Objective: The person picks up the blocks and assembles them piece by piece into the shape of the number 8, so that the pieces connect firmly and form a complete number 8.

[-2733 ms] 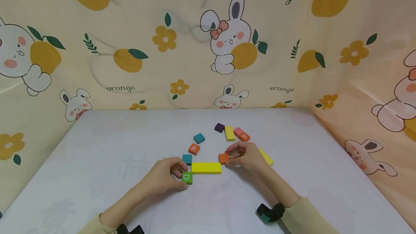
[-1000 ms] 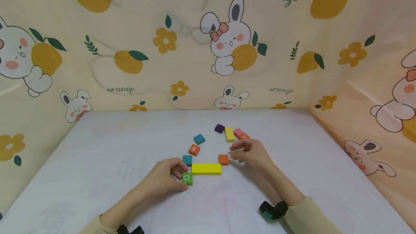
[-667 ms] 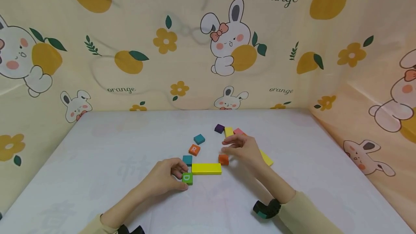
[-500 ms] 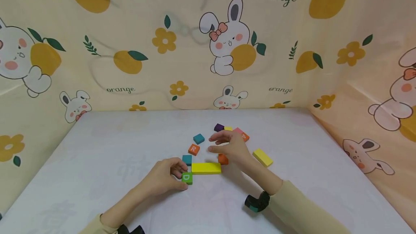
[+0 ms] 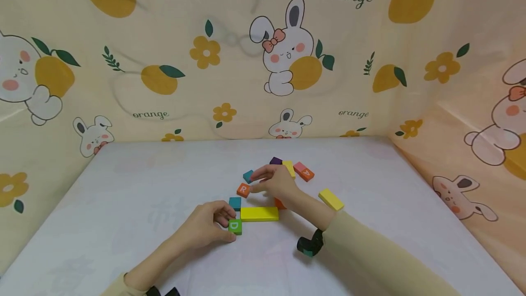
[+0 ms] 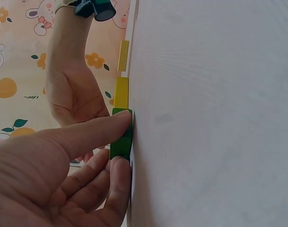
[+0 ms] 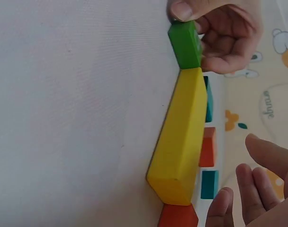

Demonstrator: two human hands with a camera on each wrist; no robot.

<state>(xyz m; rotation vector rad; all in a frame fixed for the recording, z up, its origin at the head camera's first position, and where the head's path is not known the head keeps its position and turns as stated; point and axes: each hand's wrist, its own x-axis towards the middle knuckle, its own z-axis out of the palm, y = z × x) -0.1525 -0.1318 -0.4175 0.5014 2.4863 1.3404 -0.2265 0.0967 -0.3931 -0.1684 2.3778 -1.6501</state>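
My left hand (image 5: pixel 203 223) pinches a green block (image 5: pixel 235 227) marked D between thumb and fingers, down on the white table. A long yellow block (image 5: pixel 259 214) lies at the green block's far right corner. Just beyond the fingers of that hand sits a teal block (image 5: pixel 235 203). My right hand (image 5: pixel 277 182) hovers with thumb and fingers apart, holding nothing. Its fingertips are right by an orange block (image 5: pixel 243 190) marked R and a second teal block (image 5: pixel 248 176). Under its wrist, a plain orange block (image 5: pixel 279 203) at the yellow block's right end is partly hidden.
Farther back lie a purple block (image 5: pixel 276 161), a yellow block (image 5: pixel 289 168) partly behind the right hand, a pink block (image 5: pixel 301 166) and an orange block (image 5: pixel 307 175) marked A. Another yellow block (image 5: pixel 331 199) lies right of the right forearm. Printed cloth walls border the table.
My right hand has let go of the plain orange block, drawn back right, then swept left over the table to the R block. My left hand keeps its pinch on the green block.
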